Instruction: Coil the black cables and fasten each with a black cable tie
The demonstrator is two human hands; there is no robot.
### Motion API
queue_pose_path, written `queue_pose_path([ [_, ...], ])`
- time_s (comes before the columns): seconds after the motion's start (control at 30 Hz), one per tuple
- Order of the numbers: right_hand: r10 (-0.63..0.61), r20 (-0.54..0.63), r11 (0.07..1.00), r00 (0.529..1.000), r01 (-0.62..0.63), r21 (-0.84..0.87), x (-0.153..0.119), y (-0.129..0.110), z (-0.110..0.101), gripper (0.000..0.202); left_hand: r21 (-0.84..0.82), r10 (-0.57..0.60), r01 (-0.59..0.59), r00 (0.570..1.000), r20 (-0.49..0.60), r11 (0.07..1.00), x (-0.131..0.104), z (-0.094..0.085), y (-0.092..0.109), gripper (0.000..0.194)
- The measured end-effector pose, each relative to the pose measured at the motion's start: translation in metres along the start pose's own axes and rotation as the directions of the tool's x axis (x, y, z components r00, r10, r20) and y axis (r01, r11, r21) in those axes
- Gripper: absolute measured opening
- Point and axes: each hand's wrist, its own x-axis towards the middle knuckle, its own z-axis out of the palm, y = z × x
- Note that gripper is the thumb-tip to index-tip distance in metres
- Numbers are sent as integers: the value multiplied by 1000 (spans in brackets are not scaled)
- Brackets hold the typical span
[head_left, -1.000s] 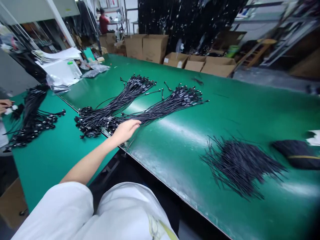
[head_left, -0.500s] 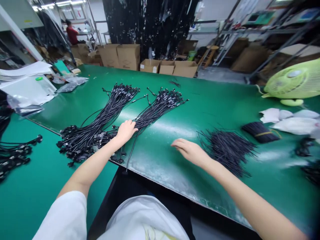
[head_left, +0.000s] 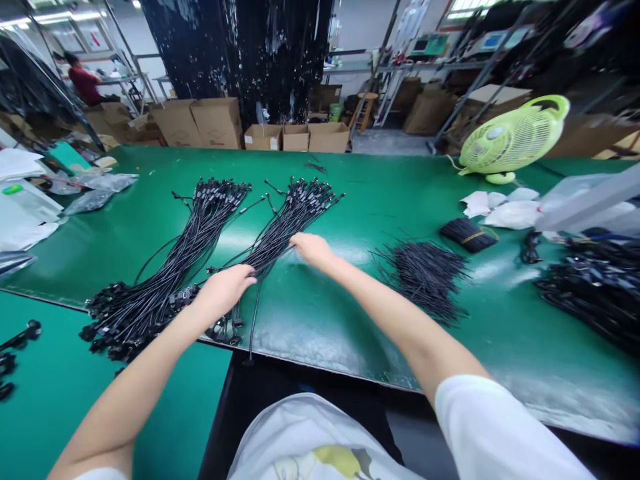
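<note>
Two bundles of black cables lie side by side on the green table. My left hand (head_left: 228,288) is closed around the lower part of the right cable bundle (head_left: 280,233). At this bundle's right edge, the fingers of my right hand (head_left: 313,249) are pressed together against the cables. Whatever may be between those fingertips is hidden. Left of my hands rests the other cable bundle (head_left: 197,233), with small metal-coloured ends at the top and bulky black connectors toward the front edge. A loose pile of thin black strips (head_left: 430,277) lies right of my right forearm.
A strapped black bundle (head_left: 467,235) and a green fan (head_left: 513,137) are on the right. More black cables (head_left: 595,293) lie at the far right. Plastic bags (head_left: 100,190) occupy the left. Cardboard boxes (head_left: 217,123) stand behind the green table (head_left: 340,320). A person in red (head_left: 84,81) sits far back.
My right hand has moved left and away from me, from bare table to the right cable bundle. My left hand has slid slightly toward me along that bundle. The view has turned right.
</note>
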Motion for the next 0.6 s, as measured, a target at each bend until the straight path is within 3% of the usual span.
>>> queue_pose_path([
  [0.1, -18, -80, 998, 997, 22, 51, -13, 7, -27, 24, -196, -148, 148, 989, 15, 969, -21, -26, -32, 27],
  [0.17, -73, -186, 973, 980, 111, 204, -26, -4, -43, 24, -366, -223, 189, 974, -50, 911, -30, -34, -48, 29],
  [0.23, -84, -304, 893, 949, 207, 399, -37, -19, -56, 24, -523, -270, 156, 951, -149, 838, -33, -35, -53, 29],
  [0.33, -38, -367, 808, 929, 245, 536, -42, -30, -67, 25, -641, -285, 18, 905, -316, 768, -31, -35, -38, 30],
  [0.4, -69, -326, 854, 943, 224, 469, -37, -24, -63, 25, -651, -264, -96, 862, -433, 753, -31, -40, -19, 29],
  [0.47, -93, -177, 947, 980, 142, 288, -30, -9, -52, 23, -626, -234, -135, 850, -471, 768, -33, -50, 1, 28],
  [0.53, -21, -27, 993, 999, 24, 112, -27, 6, -39, 23, -571, -206, -71, 890, -407, 818, -40, -62, 14, 27],
  [0.6, 64, 26, 997, 998, -65, 38, -29, 18, -33, 25, -477, -188, 44, 948, -258, 878, -52, -73, 13, 27],
])
